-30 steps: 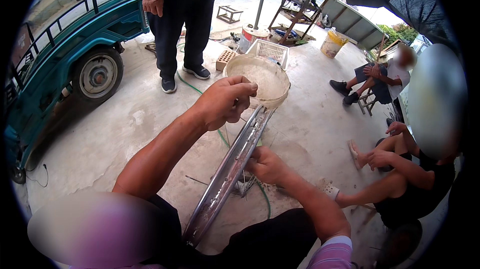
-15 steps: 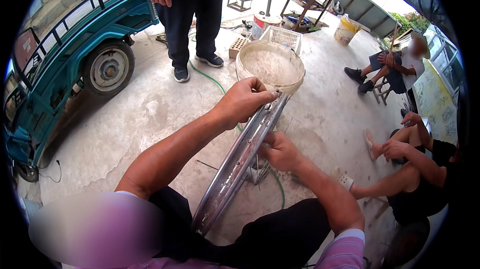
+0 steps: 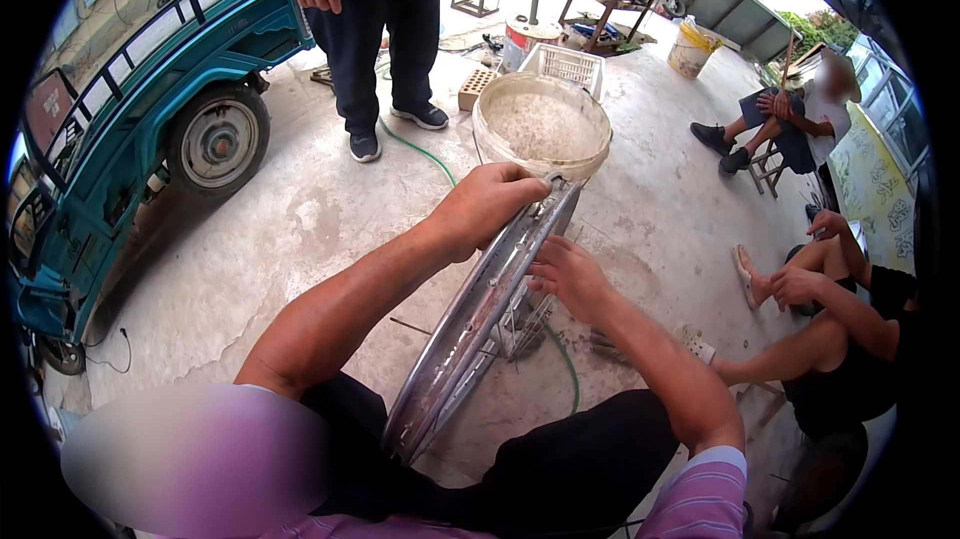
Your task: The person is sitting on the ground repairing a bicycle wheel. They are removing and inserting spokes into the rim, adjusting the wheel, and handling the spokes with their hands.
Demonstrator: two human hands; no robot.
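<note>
A shiny metal wheel rim [image 3: 470, 329] stands on edge between my knees, seen edge-on and running up toward the middle of the view. My left hand [image 3: 490, 204] grips the rim's top edge, fingers curled over it. On the rim's right side my right hand [image 3: 565, 274] rests with its fingers on the inner part, near thin metal spokes [image 3: 525, 324] that hang below it. Whether the right hand pinches a spoke I cannot tell.
A round tub of cloudy water [image 3: 541, 127] stands just beyond the rim. A person in dark trousers [image 3: 385, 29] stands behind it, next to a teal three-wheeled cart [image 3: 150, 109]. A green hose [image 3: 420, 154] lies on the concrete. Two people [image 3: 830, 309] sit at the right.
The view has shifted so the rim, hands and tub sit lower and nearer. My left hand stays on the rim's top; my right hand has moved slightly up along the rim's side.
</note>
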